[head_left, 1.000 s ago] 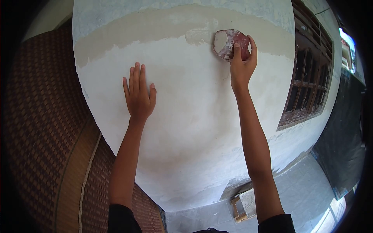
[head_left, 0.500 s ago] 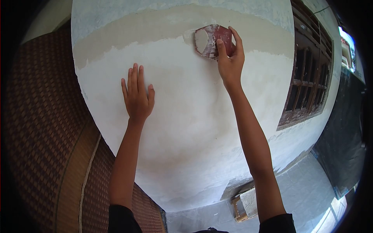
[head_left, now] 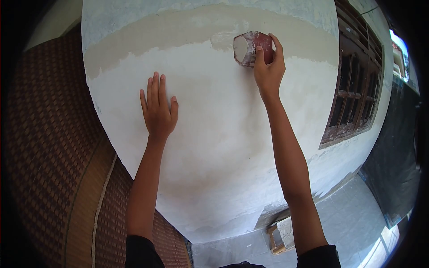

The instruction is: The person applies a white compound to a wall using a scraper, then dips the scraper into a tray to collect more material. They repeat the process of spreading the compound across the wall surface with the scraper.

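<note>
In my right hand (head_left: 271, 73) is a flat, dark red putty spreader (head_left: 255, 42), gripped by its right side with the thumb across the face toward me. A blob of pale putty (head_left: 241, 50) sits on its left end, and white smears cover its middle. The spreader is at the upper wall (head_left: 210, 129), over a beige damp-looking band (head_left: 178, 29); whether its edge touches cannot be made out. A freshly smeared patch (head_left: 221, 41) shows just left of it. My left hand (head_left: 158, 111) lies flat on the white wall lower left, fingers stretched and holding nothing.
A brown barred window (head_left: 355, 89) is set in the wall at right. Woven brown matting (head_left: 49, 111) hangs along the left. Below are a grey tiled floor (head_left: 344, 219), a small wooden-framed object (head_left: 281, 234) by the wall, and a dark sheet (head_left: 393, 152) at far right.
My right hand and the putty spreader have shifted slightly right and a little down, uncovering a smeared putty patch on the beige band. My left hand stays nearly in place.
</note>
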The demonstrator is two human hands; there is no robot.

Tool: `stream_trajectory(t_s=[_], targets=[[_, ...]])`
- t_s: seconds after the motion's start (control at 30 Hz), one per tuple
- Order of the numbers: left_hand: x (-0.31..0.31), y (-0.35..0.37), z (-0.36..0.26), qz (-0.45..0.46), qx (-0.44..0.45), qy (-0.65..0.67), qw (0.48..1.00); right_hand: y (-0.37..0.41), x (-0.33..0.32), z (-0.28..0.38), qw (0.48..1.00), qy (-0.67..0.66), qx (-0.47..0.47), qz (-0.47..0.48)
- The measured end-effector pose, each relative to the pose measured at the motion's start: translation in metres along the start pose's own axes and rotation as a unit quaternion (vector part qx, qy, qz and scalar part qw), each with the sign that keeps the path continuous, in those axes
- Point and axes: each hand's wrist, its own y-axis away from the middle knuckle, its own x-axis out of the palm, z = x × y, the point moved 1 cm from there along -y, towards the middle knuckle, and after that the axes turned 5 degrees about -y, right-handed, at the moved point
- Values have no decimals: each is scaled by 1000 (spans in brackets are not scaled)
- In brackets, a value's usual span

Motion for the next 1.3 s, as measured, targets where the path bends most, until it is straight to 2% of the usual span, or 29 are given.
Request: stream_trajectory(t_s=[0.03, 0.07, 0.13, 0.2, 0.27, 0.4, 0.47, 0.53, 0.63, 0.67, 0.73, 0.8, 0.83, 0.87, 0.93, 1.0, 1.07, 1.13, 1.17, 1.23, 1.27, 1.3], targets=[[0, 0, 0, -4, 0, 2, 1000, -4, -5, -6, 998, 6, -14, -65], [0, 0, 0, -5, -2, 0, 1000, -7, -8, -13, 995, -39, 14, -88], [0, -1, 0, -8, 3, 3, 1000, -7, -1, -4, 990, -120, 25, -75], [0, -1, 0, -7, 1, 0, 1000, -3, 12, 8, 997, -76, 28, 13], [0, -1, 0, -5, -1, -2, 1000, -2, 27, 15, 997, -49, -24, 53], [-2, -1, 0, 2, -2, 6, 1000, -18, 10, 5, 999, 20, -35, -21], [-1, -1, 0, 0, -2, 6, 1000, -26, -5, -3, 997, -15, 8, -73], [0, -1, -1, -8, -2, 6, 1000, -28, -4, 2, 993, -93, 4, -76], [1, 0, 1, -6, -1, 4, 1000, -16, 19, 16, 996, -81, -1, 25], [1, 0, 1, -5, 0, 5, 1000, -13, 23, 20, 998, -36, -12, 52], [-1, -1, 1, -14, 2, -12, 1000, -16, 21, 12, 997, 21, -61, 36], [-2, -1, 1, -12, 0, -11, 1000, -25, 5, 3, 997, 44, -58, -24], [-2, -1, 1, -11, -1, -13, 1000, -29, -3, 0, 996, 15, -59, -61], [-1, -1, 0, -12, -3, -13, 1000, -32, -11, -5, 995, 23, -21, -90], [0, 0, -1, -5, -3, 5, 1000, -31, -8, 0, 992, -88, -7, -89], [0, -2, 0, -6, -2, 3, 1000, -26, 9, 9, 993, -97, -71, -20], [0, -1, 0, -4, -1, 5, 1000, -14, 24, 32, 996, -32, -50, 70], [-1, -1, 1, -13, 1, -16, 1000, -15, 34, 23, 992, 17, -104, 71], [-1, 0, 1, -11, 2, -16, 1000, -17, 32, 18, 992, 18, -102, 71], [-2, -1, 2, -9, 6, -15, 1000, -27, 15, 8, 998, 16, -57, -3], [-1, -1, 2, -10, 4, -16, 1000, -35, 5, -5, 996, 25, -76, -45], [-1, -1, 0, -10, 2, -19, 1000, -37, -6, -3, 995, 22, -52, -77]])
